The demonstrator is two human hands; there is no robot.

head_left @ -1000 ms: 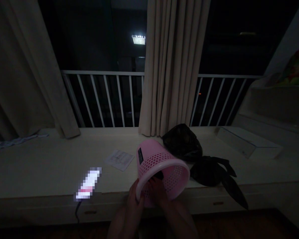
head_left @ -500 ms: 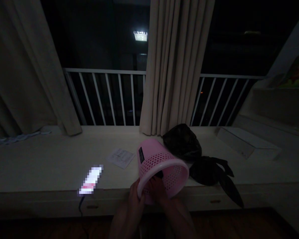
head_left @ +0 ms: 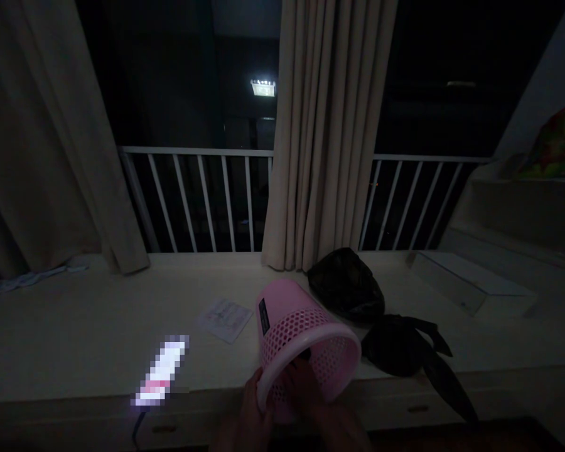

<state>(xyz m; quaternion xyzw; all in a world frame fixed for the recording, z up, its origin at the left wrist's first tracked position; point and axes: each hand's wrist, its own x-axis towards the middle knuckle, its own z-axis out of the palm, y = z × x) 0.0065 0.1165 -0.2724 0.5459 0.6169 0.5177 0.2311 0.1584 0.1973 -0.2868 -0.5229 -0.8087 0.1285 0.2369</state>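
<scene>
A pink plastic wastebasket (head_left: pixel 292 320) with a perforated band lies tilted on the ledge, its mouth facing me. My left hand (head_left: pixel 254 402) is closed around the left side of its rim. Inside the mouth is my right hand (head_left: pixel 304 383), its fingers seemingly curled and partly lost in shadow. Beside those fingertips a small black thing (head_left: pixel 304 355) shows, too dark to name. Against the basket's right side rest a bulky black plastic bag (head_left: pixel 346 285) and a knotted black bag (head_left: pixel 393 345) with long trailing ends.
Left of the basket lies a printed paper sheet (head_left: pixel 226 319). A lit, blurred-out phone (head_left: pixel 162 371) with a cable is near the ledge's front edge. A white box (head_left: pixel 473 282) sits at the right. Curtains (head_left: pixel 329 138) and a white railing (head_left: pixel 198 152) stand behind.
The view has tilted up slightly, so everything sits lower in the picture. My left hand still grips the rim, and my right hand is still inside the wastebasket.
</scene>
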